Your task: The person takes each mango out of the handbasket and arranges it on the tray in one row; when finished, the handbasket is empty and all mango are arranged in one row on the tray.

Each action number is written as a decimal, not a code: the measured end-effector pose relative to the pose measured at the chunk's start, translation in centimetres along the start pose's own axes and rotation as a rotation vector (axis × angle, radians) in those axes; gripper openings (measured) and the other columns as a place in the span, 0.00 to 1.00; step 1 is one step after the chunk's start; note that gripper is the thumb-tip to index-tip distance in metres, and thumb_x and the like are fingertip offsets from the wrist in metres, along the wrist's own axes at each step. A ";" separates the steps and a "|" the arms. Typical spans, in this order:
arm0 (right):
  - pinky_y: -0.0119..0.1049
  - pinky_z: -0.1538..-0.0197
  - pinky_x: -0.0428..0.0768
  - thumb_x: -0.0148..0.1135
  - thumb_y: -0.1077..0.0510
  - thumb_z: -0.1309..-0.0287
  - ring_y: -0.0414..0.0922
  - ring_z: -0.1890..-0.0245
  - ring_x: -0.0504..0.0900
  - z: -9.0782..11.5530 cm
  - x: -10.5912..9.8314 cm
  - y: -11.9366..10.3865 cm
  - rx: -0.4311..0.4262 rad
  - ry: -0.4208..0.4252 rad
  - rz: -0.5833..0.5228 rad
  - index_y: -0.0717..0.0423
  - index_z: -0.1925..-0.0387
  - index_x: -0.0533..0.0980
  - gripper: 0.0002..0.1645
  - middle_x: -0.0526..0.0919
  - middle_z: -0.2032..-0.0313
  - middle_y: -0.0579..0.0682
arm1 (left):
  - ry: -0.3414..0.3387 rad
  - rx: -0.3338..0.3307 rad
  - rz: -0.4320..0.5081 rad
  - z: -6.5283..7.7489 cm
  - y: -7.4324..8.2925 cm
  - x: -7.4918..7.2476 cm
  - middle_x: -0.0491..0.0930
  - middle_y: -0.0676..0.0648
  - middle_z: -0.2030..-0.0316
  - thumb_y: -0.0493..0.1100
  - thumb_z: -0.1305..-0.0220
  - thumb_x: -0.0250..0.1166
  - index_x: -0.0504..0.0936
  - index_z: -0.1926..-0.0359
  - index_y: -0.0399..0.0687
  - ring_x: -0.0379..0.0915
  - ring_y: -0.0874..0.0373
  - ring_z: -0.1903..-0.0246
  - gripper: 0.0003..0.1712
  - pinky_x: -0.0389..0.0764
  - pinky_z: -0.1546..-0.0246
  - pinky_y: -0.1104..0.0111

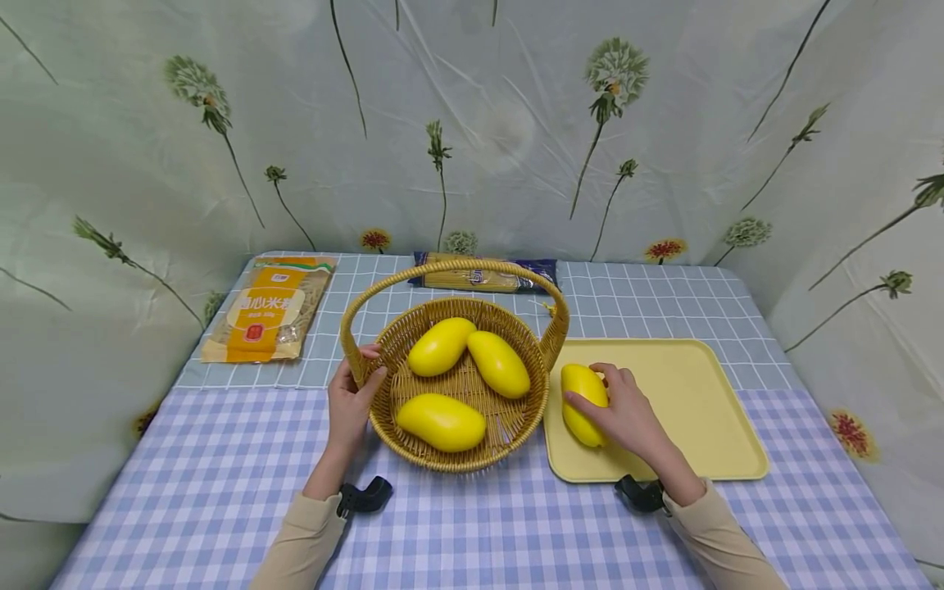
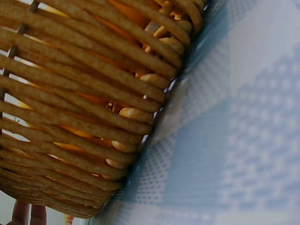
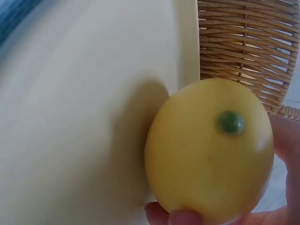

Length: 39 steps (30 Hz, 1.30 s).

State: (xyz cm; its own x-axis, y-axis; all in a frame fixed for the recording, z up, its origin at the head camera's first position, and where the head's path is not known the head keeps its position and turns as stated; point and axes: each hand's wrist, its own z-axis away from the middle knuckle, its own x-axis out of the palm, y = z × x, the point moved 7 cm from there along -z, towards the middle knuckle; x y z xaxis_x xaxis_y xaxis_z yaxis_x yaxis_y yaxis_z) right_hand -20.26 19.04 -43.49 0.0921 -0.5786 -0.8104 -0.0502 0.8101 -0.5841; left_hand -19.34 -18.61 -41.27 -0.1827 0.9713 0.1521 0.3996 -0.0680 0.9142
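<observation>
A round wicker basket point(image 1: 459, 463) with a tall arched handle stands mid-table. Three yellow mangoes lie inside: one at the upper left point(image 1: 441, 347), one at the right point(image 1: 499, 365) and one in front point(image 1: 441, 422). My left hand point(image 1: 352, 401) grips the basket's left rim by the handle's base, thumb on the inner side. In the left wrist view, the woven wall point(image 2: 79, 103) hides most of that hand. My right hand point(image 1: 627, 414) holds another mango point(image 1: 583, 401) between thumb and fingers, over the left part of a pale yellow tray point(image 1: 686, 401). Its green-tipped end point(image 3: 229, 123) faces the right wrist camera.
Behind the basket lies a pack of spaghetti point(image 1: 483, 274). A bag of dry noodles point(image 1: 267, 311) with an orange label is at the back left. The tray sits close against the basket's right side. A checked cloth point(image 1: 472, 533) covers the table, backed by a floral curtain point(image 1: 501, 131).
</observation>
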 end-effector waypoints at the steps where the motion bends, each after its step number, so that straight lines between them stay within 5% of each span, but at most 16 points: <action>1: 0.39 0.68 0.69 0.59 0.32 0.45 0.53 0.67 0.71 0.0 0.0 0.0 0.001 -0.001 0.000 0.61 0.39 0.64 0.45 0.69 0.57 0.63 | 0.001 -0.001 0.000 0.0 -0.2 -0.1 0.65 0.19 0.49 0.19 0.40 0.54 0.67 0.57 0.17 0.68 0.48 0.46 0.10 0.67 0.44 0.70; 14: 0.43 0.68 0.73 0.53 0.29 0.43 0.54 0.63 0.76 0.4 -0.2 0.0 0.007 0.014 0.066 0.58 0.37 0.64 0.45 0.70 0.51 0.62 | 0.012 -0.008 0.013 -0.2 -2.5 -0.9 0.69 0.25 0.48 0.24 0.39 0.58 0.69 0.55 0.21 0.68 0.53 0.45 0.12 0.67 0.44 0.70; 24: 0.37 0.74 0.67 0.58 0.37 0.40 0.46 0.73 0.70 1.1 -1.4 -0.6 -0.073 0.161 0.074 0.58 0.41 0.69 0.36 0.72 0.53 0.60 | -0.002 -0.004 0.015 0.0 -0.5 -0.2 0.66 0.21 0.49 0.19 0.40 0.55 0.68 0.56 0.18 0.68 0.50 0.45 0.11 0.67 0.44 0.70; 30: 0.37 0.74 0.69 0.65 0.46 0.43 0.46 0.69 0.71 1.8 -2.4 -1.9 -0.212 0.295 0.024 0.55 0.46 0.73 0.27 0.75 0.58 0.54 | -0.008 0.015 0.023 0.0 -0.1 0.0 0.66 0.20 0.50 0.19 0.40 0.55 0.67 0.57 0.18 0.68 0.51 0.46 0.11 0.68 0.45 0.71; 39: 0.36 0.70 0.72 0.70 0.64 0.52 0.43 0.66 0.74 2.7 -3.4 -5.0 -0.563 0.404 -0.107 0.56 0.57 0.80 0.17 0.81 0.65 0.47 | -0.001 0.000 0.016 0.0 -0.6 -0.3 0.67 0.22 0.49 0.19 0.40 0.55 0.68 0.56 0.18 0.68 0.51 0.46 0.11 0.67 0.44 0.71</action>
State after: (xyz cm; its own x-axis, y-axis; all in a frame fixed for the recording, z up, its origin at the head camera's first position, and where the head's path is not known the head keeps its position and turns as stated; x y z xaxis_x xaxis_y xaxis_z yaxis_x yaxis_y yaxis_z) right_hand -17.67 17.21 -37.70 -0.2463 -0.7303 -0.6372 -0.5787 0.6382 -0.5077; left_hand -19.59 -18.84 -41.88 -0.1754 0.9704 0.1661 0.4024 -0.0834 0.9117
